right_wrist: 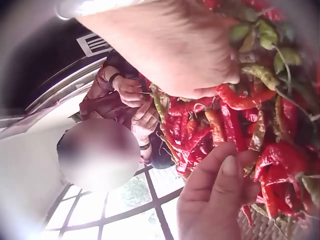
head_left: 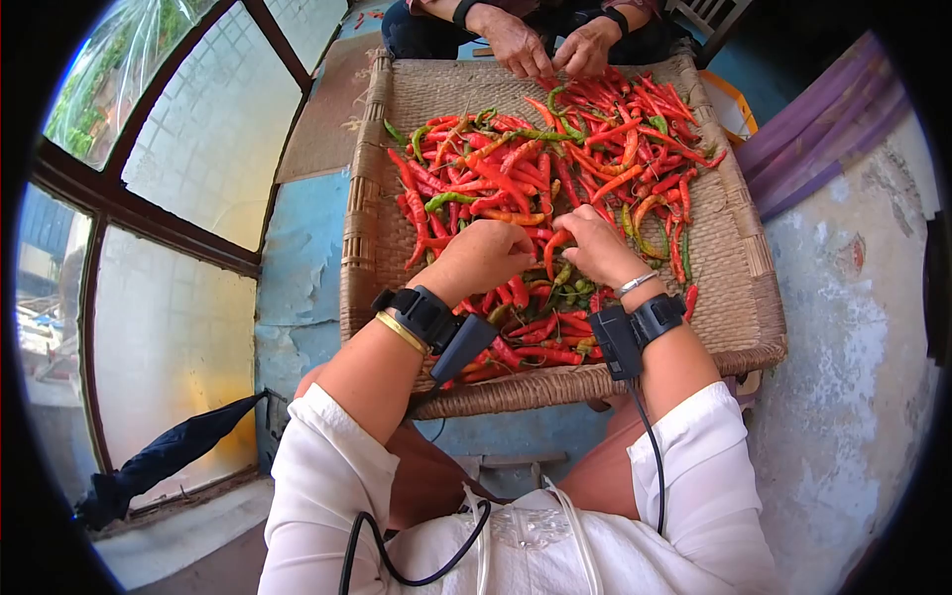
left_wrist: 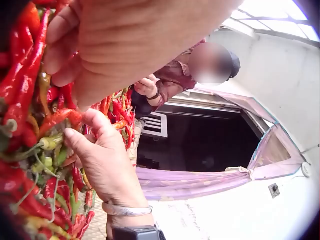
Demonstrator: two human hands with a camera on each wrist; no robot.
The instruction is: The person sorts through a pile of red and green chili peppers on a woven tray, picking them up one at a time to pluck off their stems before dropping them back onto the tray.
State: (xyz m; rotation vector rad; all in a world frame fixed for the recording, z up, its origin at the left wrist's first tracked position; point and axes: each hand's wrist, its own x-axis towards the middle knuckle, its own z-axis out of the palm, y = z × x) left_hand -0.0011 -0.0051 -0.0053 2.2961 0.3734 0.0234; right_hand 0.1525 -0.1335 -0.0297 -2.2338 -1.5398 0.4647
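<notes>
Red, orange and green peppers (head_left: 496,183) lie heaped on a woven tray (head_left: 729,238). My right hand (head_left: 600,248) pinches a curved orange-red pepper (left_wrist: 59,118) between thumb and forefinger, plainest in the left wrist view. Just left of it, my left hand (head_left: 486,260) is low over the heap with its fingers curled. In the right wrist view the left thumb lies against the forefinger of that hand (right_wrist: 215,195), beside other peppers (right_wrist: 231,125); no pepper shows in its grasp. Green stems and small greenish peppers (left_wrist: 50,142) lie below the pinched one.
Across the tray, another person's hands (head_left: 540,45) work at the heap's far edge. Windows (head_left: 178,317) and a dark folded umbrella (head_left: 174,451) are on the left. A purple curtain (head_left: 823,129) hangs at the right wall.
</notes>
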